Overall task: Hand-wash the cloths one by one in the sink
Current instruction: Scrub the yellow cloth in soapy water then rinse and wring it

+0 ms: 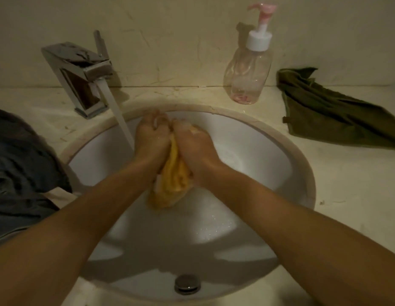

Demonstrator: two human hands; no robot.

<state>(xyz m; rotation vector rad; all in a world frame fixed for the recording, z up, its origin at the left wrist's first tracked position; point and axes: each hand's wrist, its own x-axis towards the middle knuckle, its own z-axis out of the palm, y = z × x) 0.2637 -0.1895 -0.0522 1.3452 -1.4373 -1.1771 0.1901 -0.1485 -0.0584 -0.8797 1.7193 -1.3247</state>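
**Yellow cloth (174, 182) gripped over the sink (269, 168)**

Your left hand (151, 138) and right hand (192, 142) both hold the cloth, fingers curled round it, knuckles close together. Its bunched end hangs below your wrists. Water runs from the tap (81, 78) just beside your left hand. On the counter (346, 195), a green cloth (329, 113) lies right, a dark cloth (22, 164) left, and a pump bottle (247, 74) stands behind.

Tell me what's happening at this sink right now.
A person holds a bunched yellow cloth between the left hand and right hand over the sink, apparently scrubbing it. The faucet is running, its stream falling just left of the hands. A green cloth lies on the counter to the right, a dark cloth to the left, and a pump bottle stands behind the basin.
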